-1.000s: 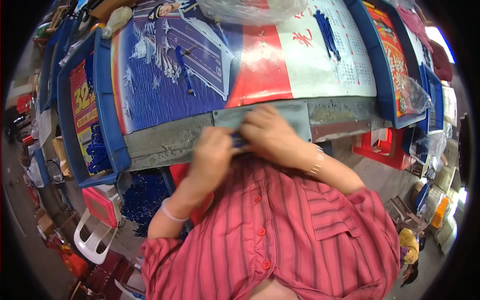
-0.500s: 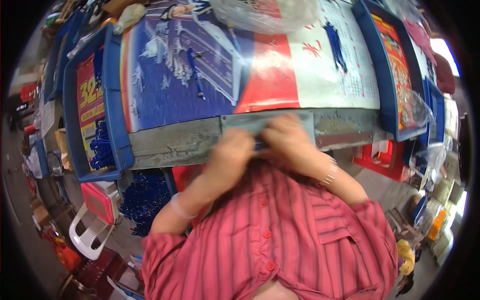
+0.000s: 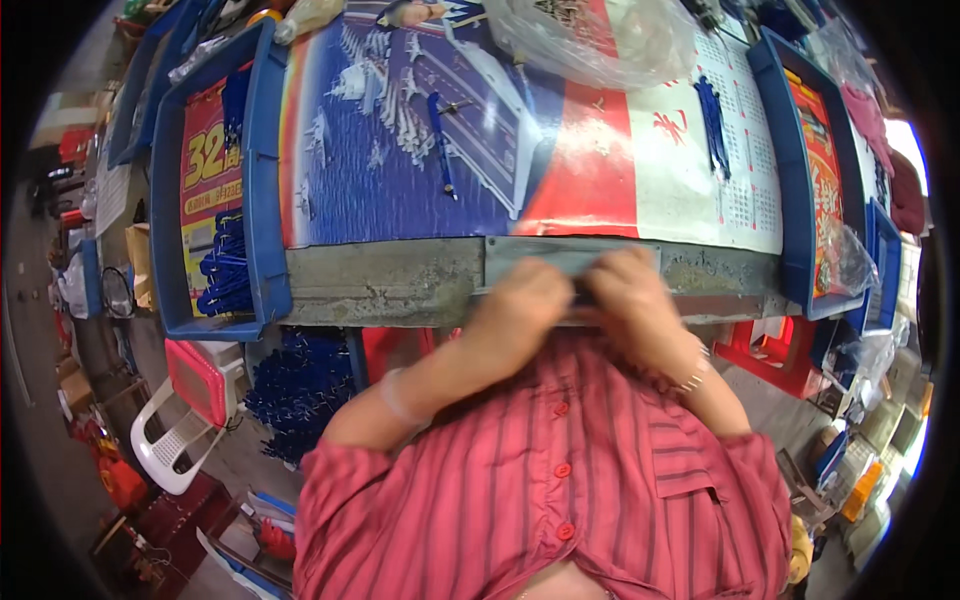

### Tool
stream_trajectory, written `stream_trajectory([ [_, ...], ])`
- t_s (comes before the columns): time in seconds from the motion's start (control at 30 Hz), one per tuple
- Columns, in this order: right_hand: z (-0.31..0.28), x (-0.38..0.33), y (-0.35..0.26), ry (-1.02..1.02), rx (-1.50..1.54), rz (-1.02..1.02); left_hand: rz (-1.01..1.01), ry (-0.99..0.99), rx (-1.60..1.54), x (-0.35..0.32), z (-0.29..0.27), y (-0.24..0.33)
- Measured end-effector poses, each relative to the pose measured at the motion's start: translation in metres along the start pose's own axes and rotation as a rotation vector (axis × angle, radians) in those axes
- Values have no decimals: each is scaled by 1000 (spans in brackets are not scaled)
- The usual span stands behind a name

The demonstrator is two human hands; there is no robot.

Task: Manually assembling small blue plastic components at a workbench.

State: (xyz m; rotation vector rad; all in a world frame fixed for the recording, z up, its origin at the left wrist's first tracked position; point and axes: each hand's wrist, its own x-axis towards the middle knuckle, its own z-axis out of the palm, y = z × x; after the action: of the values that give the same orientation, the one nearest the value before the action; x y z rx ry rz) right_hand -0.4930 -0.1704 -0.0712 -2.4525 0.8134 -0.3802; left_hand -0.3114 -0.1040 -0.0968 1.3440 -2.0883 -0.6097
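Observation:
My left hand (image 3: 520,305) and my right hand (image 3: 632,295) meet at the near edge of the table, fingers curled and touching each other. They pinch a small dark thing (image 3: 581,296), mostly hidden by the fingers. I cannot tell what it is. The hands rest over a grey rectangular pad (image 3: 560,255) lying on the table's edge. A bracelet sits on my right wrist and a thin band on my left. Loose blue pens (image 3: 441,140) lie farther back on the colourful printed table cover (image 3: 400,170).
A blue tray (image 3: 262,180) at the left holds blue pens (image 3: 225,275). Another blue tray (image 3: 790,170) stands at the right. A clear plastic bag (image 3: 600,40) lies at the back. Under the table are a heap of blue pens (image 3: 300,385), a white chair (image 3: 170,450) and a red stool (image 3: 770,350).
My hands stay pressed together over the grey pad, fingers working slightly. The whole view has slid a little, so the table and hands sit farther right in the picture.

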Motion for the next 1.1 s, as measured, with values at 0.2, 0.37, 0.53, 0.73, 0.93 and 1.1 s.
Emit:
stream_trajectory([
  [0.2, -7, -19, 9, 70, -10, 108, 84, -23, -118, 22, 12, 5],
  [0.37, 42, 47, -16, 11, 83, -141, -112, 0, 10, -24, -42, -22],
  [0.53, -17, -22, 14, 2, -37, 80, 63, -19, -102, 22, 16, 12],
  [0.73, 12, 7, -4, 84, 35, 18, -6, -78, -29, 1, -17, -9],
  [0.93, 18, 3, 1, 47, -116, -55, -8, -30, -39, 0, -12, 3],
  [1.1, -11, -58, 21, 151, -193, 146, 47, -167, -64, 39, 33, 29],
])
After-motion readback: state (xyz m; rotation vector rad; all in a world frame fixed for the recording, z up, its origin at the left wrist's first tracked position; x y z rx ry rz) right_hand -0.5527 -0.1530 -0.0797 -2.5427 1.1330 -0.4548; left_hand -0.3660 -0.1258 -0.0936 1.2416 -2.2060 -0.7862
